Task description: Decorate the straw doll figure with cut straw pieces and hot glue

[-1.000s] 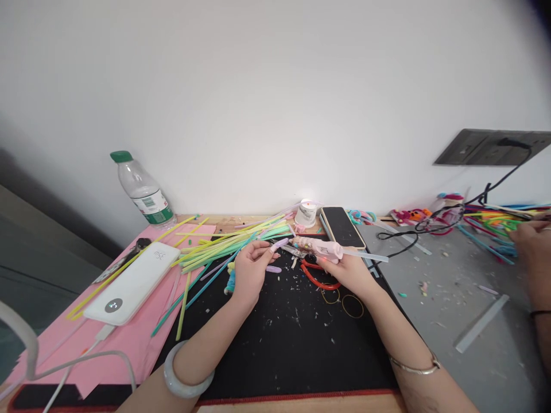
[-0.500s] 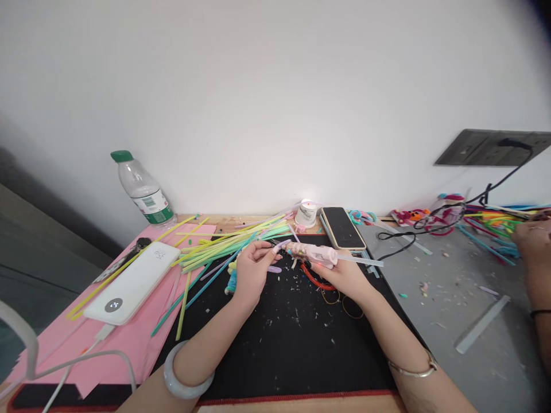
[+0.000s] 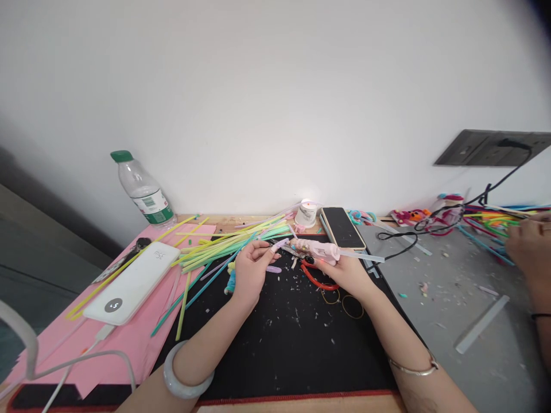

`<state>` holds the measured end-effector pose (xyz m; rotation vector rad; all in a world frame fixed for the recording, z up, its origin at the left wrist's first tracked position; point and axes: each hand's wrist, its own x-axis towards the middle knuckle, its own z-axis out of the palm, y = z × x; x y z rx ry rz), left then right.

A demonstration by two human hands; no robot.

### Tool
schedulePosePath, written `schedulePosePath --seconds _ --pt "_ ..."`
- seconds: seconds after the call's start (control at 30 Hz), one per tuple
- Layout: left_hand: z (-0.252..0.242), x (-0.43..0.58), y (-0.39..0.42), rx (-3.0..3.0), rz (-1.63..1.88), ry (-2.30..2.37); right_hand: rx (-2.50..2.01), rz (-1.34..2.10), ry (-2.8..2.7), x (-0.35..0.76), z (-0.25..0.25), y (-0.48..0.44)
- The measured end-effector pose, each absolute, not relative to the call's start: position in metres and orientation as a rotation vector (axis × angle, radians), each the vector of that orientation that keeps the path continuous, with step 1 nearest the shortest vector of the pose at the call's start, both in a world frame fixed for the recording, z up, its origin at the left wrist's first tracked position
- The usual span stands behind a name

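The left hand pinches a slim, fuzzy lilac strip between thumb and fingers, its free end pointing to two o'clock. The right hand grips a pale pink plastic glue gun at its ten o'clock, nozzle toward the strip's tip; whether they touch, I cannot tell.

A red looped handle sits at the right hand's nine o'clock, and a dark-screened rectangular phone at twelve. Yellow and green fuzzy stems crowd the left hand's ten o'clock. Between the forearms, at its five o'clock, a scrap-flecked black fabric mat runs down to a red-stitched edge.

A smooth grey tabletop spreads at the right hand's four o'clock; another person's hand is at three. A plain white wall rises at twelve.
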<state>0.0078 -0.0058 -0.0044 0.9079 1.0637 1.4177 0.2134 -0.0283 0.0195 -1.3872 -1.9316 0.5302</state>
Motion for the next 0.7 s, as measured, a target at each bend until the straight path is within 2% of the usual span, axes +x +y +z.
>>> schedulePosePath --seconds 0.23,0.7 --pt "-0.002 0.007 -0.005 0.9 1.42 1.098 -1.459 0.493 -1.885 0.216 0.023 -0.031" --pt "-0.005 0.008 -0.007 0.98 1.39 1.073 -1.333 0.539 -1.985 0.205 0.023 -0.032"
